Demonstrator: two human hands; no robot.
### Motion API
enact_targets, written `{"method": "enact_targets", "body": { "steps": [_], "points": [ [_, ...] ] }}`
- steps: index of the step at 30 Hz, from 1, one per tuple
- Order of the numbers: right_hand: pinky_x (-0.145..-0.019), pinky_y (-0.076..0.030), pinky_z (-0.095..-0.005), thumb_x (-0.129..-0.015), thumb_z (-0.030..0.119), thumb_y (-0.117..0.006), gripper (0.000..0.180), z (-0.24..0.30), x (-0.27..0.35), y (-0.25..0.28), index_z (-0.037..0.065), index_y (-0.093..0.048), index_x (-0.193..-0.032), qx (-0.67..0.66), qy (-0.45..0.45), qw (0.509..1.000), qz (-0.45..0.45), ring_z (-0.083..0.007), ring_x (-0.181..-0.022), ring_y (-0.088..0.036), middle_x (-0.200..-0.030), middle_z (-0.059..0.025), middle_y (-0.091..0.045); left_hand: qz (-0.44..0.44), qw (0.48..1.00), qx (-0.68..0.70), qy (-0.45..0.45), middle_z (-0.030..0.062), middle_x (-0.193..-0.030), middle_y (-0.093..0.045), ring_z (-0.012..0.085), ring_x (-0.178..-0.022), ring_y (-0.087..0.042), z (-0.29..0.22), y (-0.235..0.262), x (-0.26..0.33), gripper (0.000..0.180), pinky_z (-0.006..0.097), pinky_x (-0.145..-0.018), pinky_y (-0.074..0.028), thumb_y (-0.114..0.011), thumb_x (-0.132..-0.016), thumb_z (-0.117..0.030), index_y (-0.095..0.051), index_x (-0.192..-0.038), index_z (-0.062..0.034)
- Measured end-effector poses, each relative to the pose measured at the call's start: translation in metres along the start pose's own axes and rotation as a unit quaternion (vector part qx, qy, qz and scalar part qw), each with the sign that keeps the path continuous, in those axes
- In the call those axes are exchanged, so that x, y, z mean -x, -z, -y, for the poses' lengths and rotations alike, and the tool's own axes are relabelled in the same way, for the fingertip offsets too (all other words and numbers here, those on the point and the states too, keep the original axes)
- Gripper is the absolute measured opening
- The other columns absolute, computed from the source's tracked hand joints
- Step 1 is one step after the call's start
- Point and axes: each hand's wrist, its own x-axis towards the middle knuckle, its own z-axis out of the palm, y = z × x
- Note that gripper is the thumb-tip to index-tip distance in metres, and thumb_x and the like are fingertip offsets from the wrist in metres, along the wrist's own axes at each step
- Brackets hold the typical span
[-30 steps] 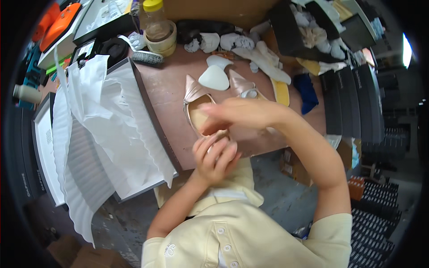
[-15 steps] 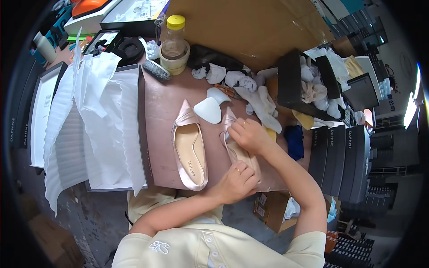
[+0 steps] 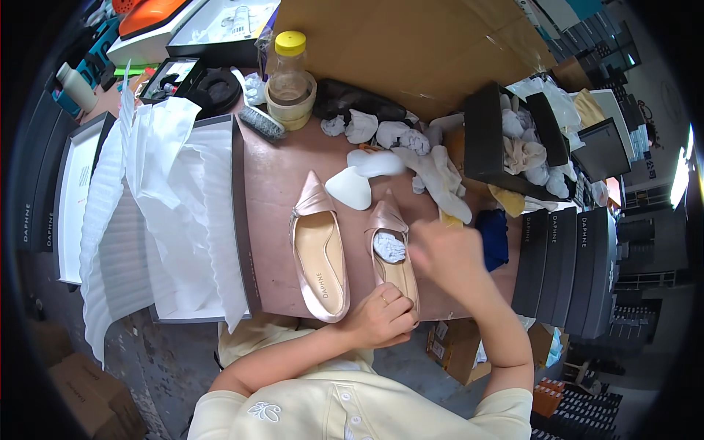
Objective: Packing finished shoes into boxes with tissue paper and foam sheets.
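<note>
left hand (image 3: 381, 319): I pinch the heel of the pointed pink satin shoe (image 3: 392, 253), fingers closed on it
right hand (image 3: 447, 253): blurred beside its toe, grip unclear
shoe toe: white crumpled paper wad (image 3: 389, 246) half tucked in

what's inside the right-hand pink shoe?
A crumpled white paper wad sits in the toe of the right pink shoe. The left hand covers the heel end, so that part cannot be seen.

A reddish-brown table (image 3: 275, 183) carries 2 pink pointed shoes (image 3: 319, 253) side by side, a white shoe insert (image 3: 350, 188) just beyond them, crumpled white paper wads (image 3: 378, 132), a brush (image 3: 259, 122), a yellow-capped bottle (image 3: 289, 67) and an open shoebox (image 3: 183, 220) with tissue paper.
</note>
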Motion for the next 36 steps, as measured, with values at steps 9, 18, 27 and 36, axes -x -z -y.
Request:
{"method": "enact_targets", "body": {
  "steps": [9,18,27,36],
  "points": [
    [-0.053,-0.048,-0.0374,-0.058,0.015,-0.065,0.014,0.017,-0.034,-0.059,0.004,-0.059,-0.064,0.127,0.152,0.976,0.091,-0.0271,-0.060,-0.062,-0.067,-0.0099,-0.061,-0.021,0.999,-0.001,-0.024,0.0042,-0.080,-0.048,0.0231,-0.073,-0.049,0.006,-0.004,0.002,0.040,0.036,-0.066,-0.041,-0.074,-0.053,-0.020,-0.054,-0.085,-0.0081],
    [-0.062,-0.050,-0.0335,-0.059,0.016,-0.068,0.029,-0.002,-0.007,0.032,0.005,-0.065,-0.085,-0.110,0.034,0.991,-0.074,-0.0288,-0.066,-0.062,-0.074,-0.0110,-0.063,-0.012,1.000,-0.006,-0.020,0.0041,-0.081,-0.050,0.0227,-0.073,-0.050,0.006,-0.001,0.003,0.044,0.036,-0.066,-0.042,-0.075,-0.051,-0.019,-0.056,-0.089,-0.0082],
    [-0.090,-0.041,-0.0424,-0.086,0.034,-0.056,0.057,0.021,0.005,-0.037,-0.008,-0.043,-0.122,-0.209,0.022,0.970,0.125,-0.0406,-0.104,-0.051,-0.117,-0.0275,-0.049,-0.104,0.986,-0.050,-0.120,0.0039,-0.093,-0.061,0.0182,-0.080,-0.056,-0.002,-0.019,0.002,0.024,0.034,-0.073,-0.048,-0.064,-0.061,-0.007,-0.064,-0.084,-0.0087],
    [-0.088,-0.040,-0.0464,-0.090,0.047,-0.043,0.061,0.039,-0.027,-0.090,-0.013,-0.055,-0.097,-0.240,-0.132,0.951,0.145,-0.0421,-0.094,-0.053,-0.098,-0.0307,-0.055,-0.123,0.986,-0.079,-0.076,-0.0022,-0.088,-0.061,0.0139,-0.074,-0.048,0.002,-0.026,0.006,0.027,0.028,-0.062,-0.038,-0.065,-0.055,-0.011,-0.066,-0.081,-0.0159]
  ]
}}
